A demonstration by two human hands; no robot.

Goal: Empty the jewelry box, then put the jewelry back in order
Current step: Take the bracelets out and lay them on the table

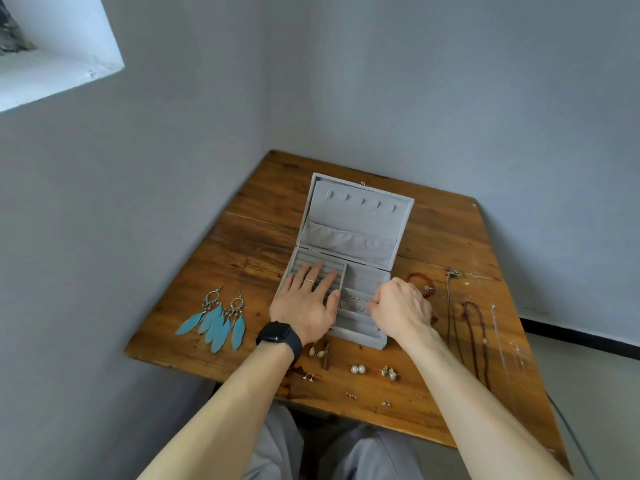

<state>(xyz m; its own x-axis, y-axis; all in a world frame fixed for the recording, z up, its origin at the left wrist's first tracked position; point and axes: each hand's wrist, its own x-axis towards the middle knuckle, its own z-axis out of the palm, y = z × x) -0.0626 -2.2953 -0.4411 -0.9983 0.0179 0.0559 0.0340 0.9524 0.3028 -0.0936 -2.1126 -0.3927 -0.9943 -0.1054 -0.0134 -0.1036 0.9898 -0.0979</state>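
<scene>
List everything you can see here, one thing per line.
table: one, brown wood, in room corner
jewelry box: one, grey, open, mid-table
bangle: one, silver, in a box compartment
feather earrings: two, teal, left of box
bead bracelet: one, red, right of box
necklaces: several, dark red and thin pale, far right
pearl studs: two, white, in front of box
small earrings: several, gold-toned, in front of box
watch: one, black, left wrist
left hand: one, flat on box's left section
right hand: one, fingers curled beside the bangle

Grey jewelry box (356, 216) lies open, lid back | silver bangle (352, 299) inside | feather earrings (216, 320) at left | pearl studs (358, 369) in front | necklaces (476, 334) at right
</scene>
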